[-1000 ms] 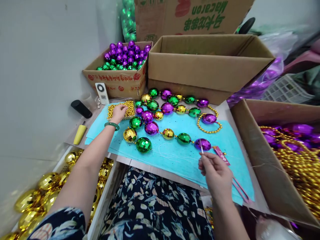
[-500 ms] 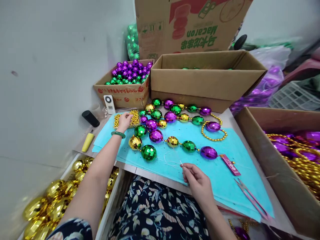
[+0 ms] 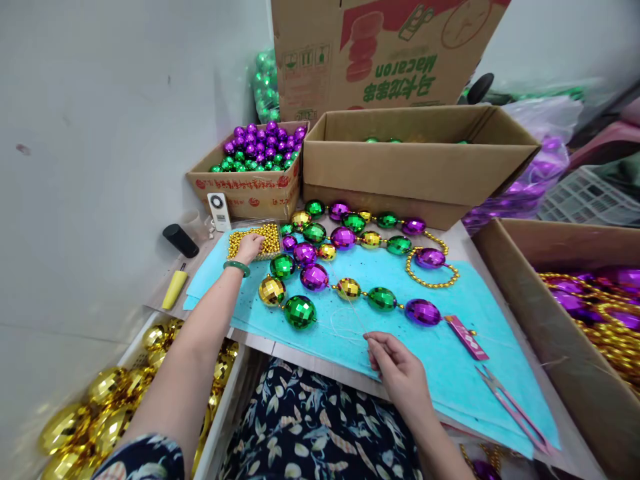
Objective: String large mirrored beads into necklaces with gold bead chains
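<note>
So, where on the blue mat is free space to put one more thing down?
Bare blue mat lies between the right hand, the pink tag and the pink snips. Another strip runs inside the bead strand. Around the left hand and the gold bead tray, it is crowded.

A bead string (image 3: 350, 267) lies on the mat (image 3: 440, 353), on the counter (image 3: 460, 235). Two boxes (image 3: 415, 167) stand behind it. Scissors (image 3: 515, 410) lie at its right.
</note>
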{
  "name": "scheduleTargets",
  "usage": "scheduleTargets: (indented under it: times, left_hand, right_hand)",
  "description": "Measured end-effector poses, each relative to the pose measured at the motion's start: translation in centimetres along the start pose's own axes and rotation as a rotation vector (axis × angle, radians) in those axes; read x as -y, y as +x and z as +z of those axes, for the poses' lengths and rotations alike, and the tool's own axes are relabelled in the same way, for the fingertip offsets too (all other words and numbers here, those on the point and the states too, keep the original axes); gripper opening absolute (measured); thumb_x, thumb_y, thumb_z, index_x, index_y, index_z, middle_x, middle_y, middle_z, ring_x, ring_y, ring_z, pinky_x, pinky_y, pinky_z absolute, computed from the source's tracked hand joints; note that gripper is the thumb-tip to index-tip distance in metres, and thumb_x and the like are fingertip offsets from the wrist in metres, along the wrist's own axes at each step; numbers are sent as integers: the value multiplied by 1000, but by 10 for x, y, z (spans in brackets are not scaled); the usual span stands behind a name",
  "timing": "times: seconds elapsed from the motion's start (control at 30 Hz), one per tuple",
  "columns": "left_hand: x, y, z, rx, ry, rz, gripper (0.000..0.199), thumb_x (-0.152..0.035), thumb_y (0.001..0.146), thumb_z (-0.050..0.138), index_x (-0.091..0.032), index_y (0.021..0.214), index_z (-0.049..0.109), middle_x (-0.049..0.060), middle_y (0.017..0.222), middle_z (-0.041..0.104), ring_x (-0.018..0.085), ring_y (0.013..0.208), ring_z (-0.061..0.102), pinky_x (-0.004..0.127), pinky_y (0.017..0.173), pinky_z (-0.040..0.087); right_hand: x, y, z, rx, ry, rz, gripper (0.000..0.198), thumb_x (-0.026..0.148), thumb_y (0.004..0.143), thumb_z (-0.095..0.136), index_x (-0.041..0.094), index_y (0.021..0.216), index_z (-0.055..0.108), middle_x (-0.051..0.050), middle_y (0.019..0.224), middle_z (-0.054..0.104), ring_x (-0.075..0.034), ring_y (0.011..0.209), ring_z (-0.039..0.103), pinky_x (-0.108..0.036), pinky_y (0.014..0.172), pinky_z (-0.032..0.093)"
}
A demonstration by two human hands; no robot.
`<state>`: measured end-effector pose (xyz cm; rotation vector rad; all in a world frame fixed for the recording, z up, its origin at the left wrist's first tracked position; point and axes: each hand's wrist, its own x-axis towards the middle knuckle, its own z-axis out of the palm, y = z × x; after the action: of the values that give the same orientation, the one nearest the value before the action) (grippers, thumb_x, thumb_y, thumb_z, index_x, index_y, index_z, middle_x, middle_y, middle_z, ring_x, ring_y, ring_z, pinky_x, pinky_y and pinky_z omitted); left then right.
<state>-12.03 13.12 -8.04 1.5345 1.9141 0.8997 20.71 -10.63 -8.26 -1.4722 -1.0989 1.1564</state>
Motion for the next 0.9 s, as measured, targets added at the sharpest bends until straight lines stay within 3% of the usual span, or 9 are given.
scheduleTargets:
  times: [0.17, 0.3, 0.47, 0.67, 0.9]
  left_hand:
    - [0, -1, -5, -46, 207, 41, 25, -29, 84, 46, -16, 66, 59, 8, 74, 65, 19, 75, 59, 28, 71, 42]
    - [-3, -2, -2, -63, 350, 62, 25, -31, 87, 44, -16, 78, 62, 13, 90, 67, 23, 90, 60, 31, 80, 40]
    - [-6, -2, 2, -41, 437, 82, 28, -30, 90, 40, -16, 89, 64, 14, 95, 66, 25, 93, 58, 35, 82, 40]
    - [-8, -3, 0, -13, 445, 146, 16, -27, 80, 59, -17, 87, 70, 13, 109, 60, 26, 107, 51, 36, 95, 35]
    - [-20, -8, -5, -10, 275, 124, 8, -13, 72, 63, -16, 71, 70, 12, 94, 66, 25, 105, 54, 36, 97, 36]
  right_hand:
    - [0, 1, 5, 12, 19, 1, 39, 54, 71, 62, 16, 79, 63, 1, 51, 49, -12, 45, 46, -23, 39, 34]
    - [-1, 1, 8, 22, 10, 5, 40, 55, 71, 62, 16, 80, 63, 1, 51, 50, -12, 46, 46, -23, 39, 34]
    - [-3, 1, 6, 10, 7, -13, 39, 54, 72, 62, 16, 79, 63, 1, 51, 50, -12, 46, 47, -24, 43, 38]
    - [-4, 1, 4, 7, 0, -26, 40, 56, 72, 61, 16, 78, 63, 1, 51, 50, -12, 46, 47, -24, 44, 40]
    - [-5, 2, 7, 15, -3, -25, 41, 57, 72, 61, 16, 79, 63, 2, 51, 50, -12, 45, 46, -24, 42, 39]
